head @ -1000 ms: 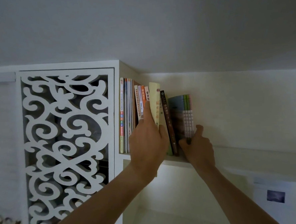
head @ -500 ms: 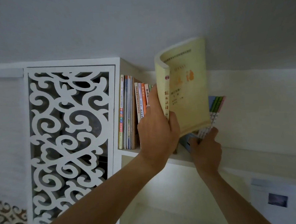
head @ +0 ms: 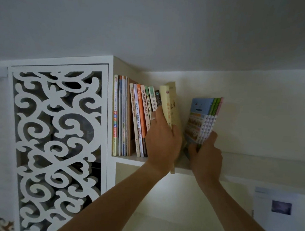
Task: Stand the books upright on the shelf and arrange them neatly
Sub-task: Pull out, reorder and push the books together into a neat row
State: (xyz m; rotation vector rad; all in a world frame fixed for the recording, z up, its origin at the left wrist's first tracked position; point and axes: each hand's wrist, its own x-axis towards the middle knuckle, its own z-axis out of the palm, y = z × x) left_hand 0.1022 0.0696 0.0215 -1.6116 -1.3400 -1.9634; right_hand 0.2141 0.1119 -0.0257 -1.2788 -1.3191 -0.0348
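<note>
Up on the high white shelf, right under the ceiling, both hands are in among the books. The left hand is wrapped around the spine of the yellow book, thumb on the row side, fingers curled over the right edge, and that book stands upright at the end of the standing row, touching the dark spine beside it. Its bottom corner pokes down past the shelf's front lip. Over on the right, the right hand pinches the lower end of a small stack of thin books with blue, green and pink edges; that stack leans away to the right, top tilted out, clear of the yellow book with a wedge of wall showing between them. Further left, taller thin books stand against the cabinet side, next to the white scrollwork panel. Low at the right, a sheet of paper hangs on the wall below the shelf
</note>
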